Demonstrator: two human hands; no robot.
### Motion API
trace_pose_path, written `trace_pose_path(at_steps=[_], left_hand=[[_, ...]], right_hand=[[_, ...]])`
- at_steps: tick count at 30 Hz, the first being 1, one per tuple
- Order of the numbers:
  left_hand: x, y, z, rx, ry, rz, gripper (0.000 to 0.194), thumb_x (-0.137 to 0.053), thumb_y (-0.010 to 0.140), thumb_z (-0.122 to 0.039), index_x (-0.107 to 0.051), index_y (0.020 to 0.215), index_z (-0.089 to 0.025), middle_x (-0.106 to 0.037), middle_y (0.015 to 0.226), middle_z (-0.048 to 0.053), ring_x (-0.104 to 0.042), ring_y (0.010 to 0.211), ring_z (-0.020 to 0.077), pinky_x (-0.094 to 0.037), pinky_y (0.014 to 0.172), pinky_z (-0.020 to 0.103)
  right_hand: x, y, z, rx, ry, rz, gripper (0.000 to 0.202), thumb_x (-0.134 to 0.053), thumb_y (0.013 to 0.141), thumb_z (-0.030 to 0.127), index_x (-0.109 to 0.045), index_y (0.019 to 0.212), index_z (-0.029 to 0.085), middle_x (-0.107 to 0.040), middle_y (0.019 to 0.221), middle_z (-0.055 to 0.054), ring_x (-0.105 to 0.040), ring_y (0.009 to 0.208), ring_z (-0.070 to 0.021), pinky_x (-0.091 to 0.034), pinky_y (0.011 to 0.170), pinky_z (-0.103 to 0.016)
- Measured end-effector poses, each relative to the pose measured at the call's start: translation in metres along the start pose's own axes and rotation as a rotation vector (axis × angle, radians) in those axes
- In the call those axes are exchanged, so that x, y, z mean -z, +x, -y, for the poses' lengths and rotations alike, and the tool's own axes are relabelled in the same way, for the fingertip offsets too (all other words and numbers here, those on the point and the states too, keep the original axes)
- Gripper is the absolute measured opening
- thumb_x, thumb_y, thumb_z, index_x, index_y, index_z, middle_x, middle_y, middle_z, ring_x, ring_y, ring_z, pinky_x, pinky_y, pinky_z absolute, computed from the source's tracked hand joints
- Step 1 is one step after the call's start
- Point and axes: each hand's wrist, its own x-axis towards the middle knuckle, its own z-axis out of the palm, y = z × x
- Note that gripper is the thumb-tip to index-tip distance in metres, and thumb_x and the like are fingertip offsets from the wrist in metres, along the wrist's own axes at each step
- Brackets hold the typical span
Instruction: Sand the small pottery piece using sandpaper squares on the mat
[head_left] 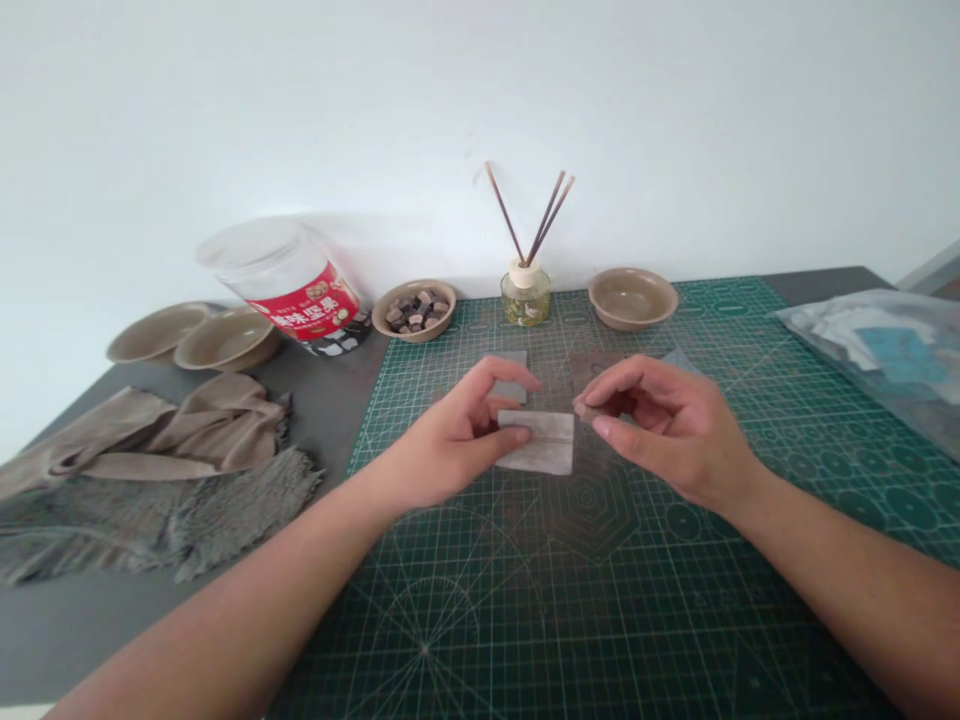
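Observation:
Above the middle of the green cutting mat, my left hand pinches a pale grey rectangular sheet between thumb and fingers. To its right, my right hand holds a small brownish piece at its fingertips, close to the sheet's right edge. Behind my left hand a grey flat square lies on the mat, partly hidden. A darker flat square lies behind my right hand, along with a bluish piece.
A bowl of small dark and tan blocks, a reed diffuser and a bowl stand by the wall. At left are a tilted jar, two bowls and crumpled cloths. A plastic bag lies right.

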Motion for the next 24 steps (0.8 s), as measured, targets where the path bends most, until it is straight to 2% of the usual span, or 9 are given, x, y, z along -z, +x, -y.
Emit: trace_pose_path(at_steps=[2, 4, 6, 8, 15, 20, 24], left_hand=[[-0.001, 0.001, 0.002, 0.004, 0.196, 0.023, 0.021, -0.053, 0.097, -0.023, -0.052, 0.118, -0.024, -0.063, 0.083, -0.001, -0.06, 0.069, 0.0138, -0.046, 0.061, 0.026], [-0.002, 0.003, 0.003, -0.022, 0.49, 0.069, 0.01, -0.056, 0.095, -0.023, -0.059, 0.105, -0.022, -0.06, 0.084, 0.0, -0.058, 0.079, 0.0165, -0.046, 0.07, 0.029], [-0.003, 0.005, 0.004, -0.065, 0.704, 0.111, 0.009, -0.06, 0.093, -0.023, -0.064, 0.101, -0.022, -0.059, 0.095, 0.003, -0.056, 0.095, 0.0209, -0.047, 0.083, 0.035], [-0.003, 0.005, 0.004, -0.088, 0.803, 0.117, 0.013, -0.06, 0.093, -0.024, -0.065, 0.105, -0.023, -0.056, 0.104, 0.005, -0.053, 0.103, 0.0231, -0.045, 0.091, 0.039], [0.006, 0.002, -0.002, -0.049, 0.841, 0.231, 0.018, -0.055, 0.097, -0.028, -0.063, 0.114, -0.025, -0.055, 0.104, 0.005, -0.053, 0.104, 0.0232, -0.045, 0.09, 0.037], [0.012, 0.004, 0.001, -0.032, 0.812, 0.201, 0.024, -0.062, 0.093, -0.026, -0.061, 0.117, -0.024, -0.057, 0.108, 0.005, -0.054, 0.107, 0.0239, -0.045, 0.09, 0.036], [0.014, 0.004, 0.001, -0.033, 0.851, 0.219, 0.017, -0.064, 0.092, -0.026, -0.065, 0.108, -0.022, -0.057, 0.102, 0.005, -0.055, 0.102, 0.0239, -0.046, 0.087, 0.036]], right_hand=[[-0.002, 0.0, -0.001, -0.009, -0.063, 0.08, 0.01, -0.072, 0.084, 0.022, -0.068, 0.093, 0.021, -0.071, 0.097, -0.005, -0.066, 0.088, -0.0211, -0.055, 0.078, -0.035], [-0.005, 0.0, -0.003, -0.009, -0.195, 0.149, 0.01, -0.073, 0.081, 0.017, -0.067, 0.088, 0.021, -0.072, 0.095, -0.004, -0.066, 0.084, -0.0194, -0.054, 0.077, -0.033], [-0.008, 0.0, -0.005, 0.018, -0.357, 0.192, 0.012, -0.073, 0.078, 0.015, -0.067, 0.087, 0.021, -0.072, 0.092, -0.002, -0.065, 0.081, -0.018, -0.052, 0.075, -0.032], [-0.012, 0.0, -0.008, 0.059, -0.484, 0.226, 0.015, -0.073, 0.078, 0.013, -0.069, 0.089, 0.021, -0.071, 0.088, -0.001, -0.063, 0.079, -0.0177, -0.05, 0.074, -0.032], [-0.027, -0.002, -0.018, 0.19, -0.576, 0.317, 0.012, -0.069, 0.084, 0.01, -0.069, 0.088, 0.021, -0.072, 0.089, -0.002, -0.063, 0.089, -0.0199, -0.048, 0.084, -0.034], [-0.033, -0.004, -0.02, 0.207, -0.672, 0.313, 0.002, -0.069, 0.089, 0.018, -0.069, 0.089, 0.02, -0.069, 0.091, -0.005, -0.06, 0.089, -0.022, -0.048, 0.082, -0.037], [-0.037, -0.004, -0.019, 0.212, -0.691, 0.314, 0.008, -0.065, 0.093, 0.02, -0.067, 0.085, 0.018, -0.066, 0.091, -0.006, -0.058, 0.09, -0.0223, -0.048, 0.083, -0.037]])
